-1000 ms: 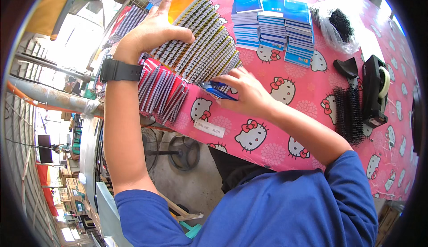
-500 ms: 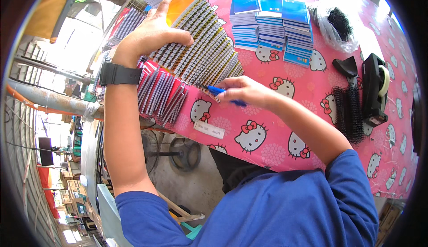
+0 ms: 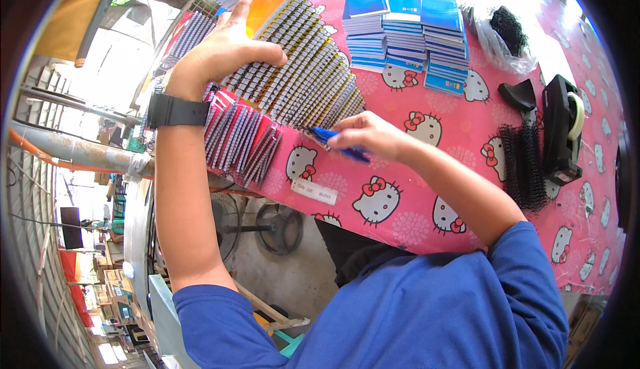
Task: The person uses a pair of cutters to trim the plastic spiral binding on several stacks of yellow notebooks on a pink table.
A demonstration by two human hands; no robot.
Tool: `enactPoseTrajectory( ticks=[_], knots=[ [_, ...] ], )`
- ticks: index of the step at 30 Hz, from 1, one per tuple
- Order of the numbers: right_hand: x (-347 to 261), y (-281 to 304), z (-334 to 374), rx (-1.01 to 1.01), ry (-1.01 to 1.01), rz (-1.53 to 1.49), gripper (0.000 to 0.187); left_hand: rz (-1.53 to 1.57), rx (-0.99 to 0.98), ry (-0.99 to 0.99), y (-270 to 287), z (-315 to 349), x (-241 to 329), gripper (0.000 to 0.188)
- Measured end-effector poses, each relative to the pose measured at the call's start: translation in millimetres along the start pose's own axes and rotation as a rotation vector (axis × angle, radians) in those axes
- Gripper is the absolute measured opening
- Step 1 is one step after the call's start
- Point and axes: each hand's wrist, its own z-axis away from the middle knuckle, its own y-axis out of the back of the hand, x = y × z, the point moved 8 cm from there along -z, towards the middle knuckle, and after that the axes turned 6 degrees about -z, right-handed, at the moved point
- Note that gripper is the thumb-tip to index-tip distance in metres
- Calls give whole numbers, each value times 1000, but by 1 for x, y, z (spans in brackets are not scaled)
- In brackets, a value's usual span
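Observation:
My left hand (image 3: 230, 49) lies with thumb and fingers spread over a fanned row of spiral notebooks (image 3: 300, 56), one orange cover showing beside its fingertips. Beneath its wrist are more spiral notebooks (image 3: 241, 136) with red covers. At the near end of the row, my right hand (image 3: 363, 134) is closed around blue-handled pliers (image 3: 327, 134). The dark tip of the pliers is at the lowest notebook's wire edge; its exact contact cannot be made out. A white paper strip (image 3: 313, 191) lies on the pink tablecloth below the right hand.
Stacks of blue notebooks (image 3: 441, 42) stand at the far middle. To the right are a clear plastic bag (image 3: 490, 42) with black material, black wire coils (image 3: 523, 169), and a tape dispenser (image 3: 560, 129). A fan (image 3: 273, 229) stands below the table's edge.
The right hand and pliers have shifted very slightly, and the handles now look blurred. The left hand stays spread on the notebooks.

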Motion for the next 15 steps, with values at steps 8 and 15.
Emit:
enactPoseTrajectory(
  ticks=[8, 15],
  knots=[
    [-38, -17, 30, 472, 661, 974, 51, -47, 31, -23, 1, 2, 2, 110],
    [-26, -6, 19, 310, 550, 477, 38, -57, 24, -26, 3, 1, 5, 107]
  ],
)
